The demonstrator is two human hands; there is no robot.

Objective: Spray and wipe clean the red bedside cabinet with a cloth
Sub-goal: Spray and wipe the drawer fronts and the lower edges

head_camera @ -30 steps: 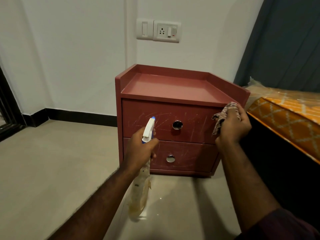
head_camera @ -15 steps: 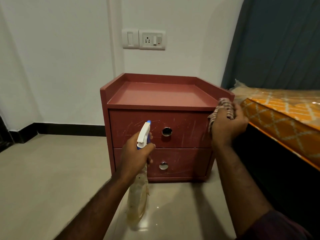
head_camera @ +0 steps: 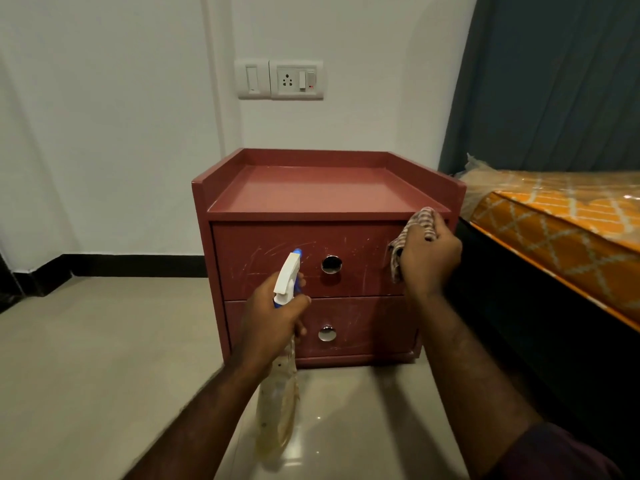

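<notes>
Spray bottle [head_camera: 278,410] is gripped at the neck by the left hand [head_camera: 268,323], fingers curled round it, nozzle aimed at the upper drawer front [head_camera: 256,251]. Risk judged: the bottle hangs low over the glossy floor tiles [head_camera: 86,375], so drips could be left as a slippery patch. Body is translucent plastic, yellowed and stained; trigger head is white with a blue tip.

Cloth [head_camera: 424,220] is bunched in the right hand [head_camera: 431,263], fingers closed on it, at the front right corner of the cabinet top. Risk: little wiping face is offered by a bunched cloth, so streaks could be left. Fabric is thin, checked, soft.

Red bedside cabinet [head_camera: 311,192] is stood on the floor against the wall, just beside the bed. Drawer fronts are marked with pale scratches (dirt or damage cannot be told), so hard rubbing could be wasted. Top is smooth, with a raised lip on three sides; chrome pull [head_camera: 331,264] is round.

Wall socket [head_camera: 298,79] is mounted above the cabinet; it could be reached by mist aimed high. Mattress [head_camera: 561,216] is wrapped in clear film over an orange lattice print.
</notes>
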